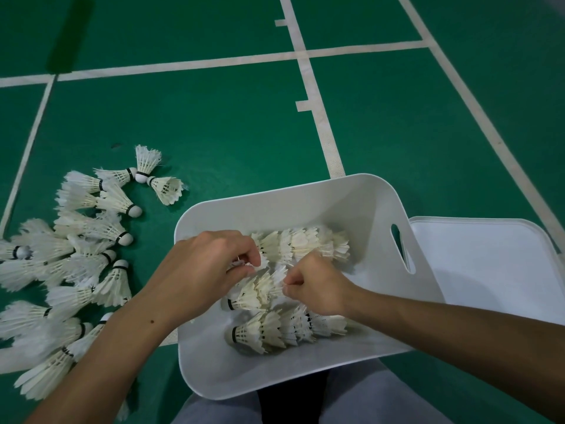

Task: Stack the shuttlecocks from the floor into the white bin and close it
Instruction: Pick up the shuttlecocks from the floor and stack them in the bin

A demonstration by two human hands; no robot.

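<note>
— Hands?
— Both down inside the white bin (305, 194). Left hand (211, 264) curled, pinching the feathers of a shuttlecock (247, 266). Right hand (318, 289) clenched around the open end of the middle row (253, 293), at the row's 3 o'clock end.
— And the rest of the bin?
— Three nested rows lying across the bottom: far row (305, 244) at 12 o'clock, near row (284, 328) at 6 o'clock, held one between them. Slot handle (402, 249) cut in the wall at 3 o'clock.
— Lid?
— Off, flat on the green floor (214, 133), just beside the bin at 3 o'clock: white lid (489, 264).
— Outside the bin?
— Loose shuttlecocks (76, 255) heaped on the floor at 9 o'clock, some overlapping. White court lines (318, 117) beyond at 12 o'clock. Grey trousers (367, 393) under the bin's near edge at 6 o'clock.
</note>
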